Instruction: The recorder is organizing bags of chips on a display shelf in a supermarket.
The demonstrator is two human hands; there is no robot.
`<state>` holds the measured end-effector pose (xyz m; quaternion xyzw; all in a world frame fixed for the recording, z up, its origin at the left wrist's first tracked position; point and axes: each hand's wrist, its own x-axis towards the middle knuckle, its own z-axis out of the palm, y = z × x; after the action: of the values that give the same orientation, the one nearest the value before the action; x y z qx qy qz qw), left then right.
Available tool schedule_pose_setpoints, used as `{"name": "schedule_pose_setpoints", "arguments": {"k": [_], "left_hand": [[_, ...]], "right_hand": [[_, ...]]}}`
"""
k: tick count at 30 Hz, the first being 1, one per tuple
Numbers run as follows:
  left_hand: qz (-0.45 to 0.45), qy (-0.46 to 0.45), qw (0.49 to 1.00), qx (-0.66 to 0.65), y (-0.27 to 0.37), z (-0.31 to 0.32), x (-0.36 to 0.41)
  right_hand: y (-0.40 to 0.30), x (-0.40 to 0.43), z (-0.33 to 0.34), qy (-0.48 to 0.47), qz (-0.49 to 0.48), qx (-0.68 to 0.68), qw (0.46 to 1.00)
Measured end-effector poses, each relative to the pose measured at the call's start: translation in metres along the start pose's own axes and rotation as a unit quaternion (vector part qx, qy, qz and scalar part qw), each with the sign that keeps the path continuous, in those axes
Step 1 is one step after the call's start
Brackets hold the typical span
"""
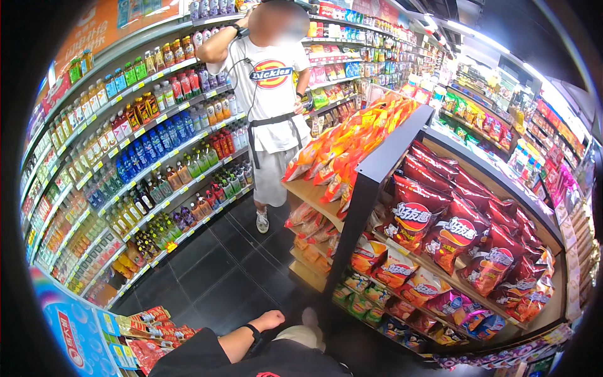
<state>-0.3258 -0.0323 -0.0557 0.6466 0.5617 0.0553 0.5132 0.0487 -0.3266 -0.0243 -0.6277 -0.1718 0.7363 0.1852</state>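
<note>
My left hand (269,320) hangs low in front of my body with its fingers curled in, and nothing shows in it. A black band (254,331) circles that wrist. My right hand is out of view. Nearest my left hand are the dark tiled floor (221,268) and one of my feet (309,318). To my right stands a dark-framed snack shelf (360,198) with dark red bags of chips (414,214) on its upper tier. Orange snack bags (348,136) are heaped on its end. Left of me is a rack of red snack packets (155,330).
A person (275,94) in a white T-shirt and grey shorts stands in the aisle ahead, one hand raised to the head. Long shelves of bottled drinks (155,141) line the left wall. Further snack shelves (480,118) stand beyond the display on the right.
</note>
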Motion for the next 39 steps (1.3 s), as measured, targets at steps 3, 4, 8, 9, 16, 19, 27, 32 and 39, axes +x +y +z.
{"name": "schedule_pose_setpoints", "arguments": {"k": [3,4,8,9,16,19,27,32,39], "left_hand": [[-0.014,-0.068,0.996,0.063,-0.052,-0.008,-0.008],[-0.073,-0.085,0.991,0.072,-0.060,-0.009,-0.018],[-0.258,-0.117,0.958,0.043,-0.134,-0.004,-0.066],[-0.287,-0.111,0.951,0.037,-0.146,-0.003,-0.075],[-0.247,-0.129,0.957,0.085,-0.113,-0.005,-0.073],[-0.111,-0.114,0.972,0.173,-0.095,-0.006,-0.027],[-0.006,0.029,0.997,0.067,-0.006,-0.023,-0.034],[-0.112,-0.077,0.974,0.181,-0.056,-0.017,-0.055],[-0.220,-0.091,0.960,0.151,-0.120,-0.001,-0.106]], "right_hand": [[-0.015,-0.017,0.008,0.001,-0.014,0.023,1.000],[-0.019,-0.028,0.012,0.007,-0.018,0.040,0.999],[-0.026,-0.068,0.032,-0.022,-0.062,0.143,0.988],[-0.019,-0.067,0.032,-0.036,-0.079,0.170,0.982],[0.139,0.070,-0.029,-0.041,-0.102,0.043,0.993],[0.089,0.062,-0.018,-0.070,-0.111,0.023,0.991],[0.045,0.042,-0.011,-0.125,-0.127,-0.016,0.984],[0.025,0.045,-0.011,-0.106,-0.100,-0.054,0.988],[0.031,0.031,-0.018,-0.130,-0.087,-0.077,0.985]]}}
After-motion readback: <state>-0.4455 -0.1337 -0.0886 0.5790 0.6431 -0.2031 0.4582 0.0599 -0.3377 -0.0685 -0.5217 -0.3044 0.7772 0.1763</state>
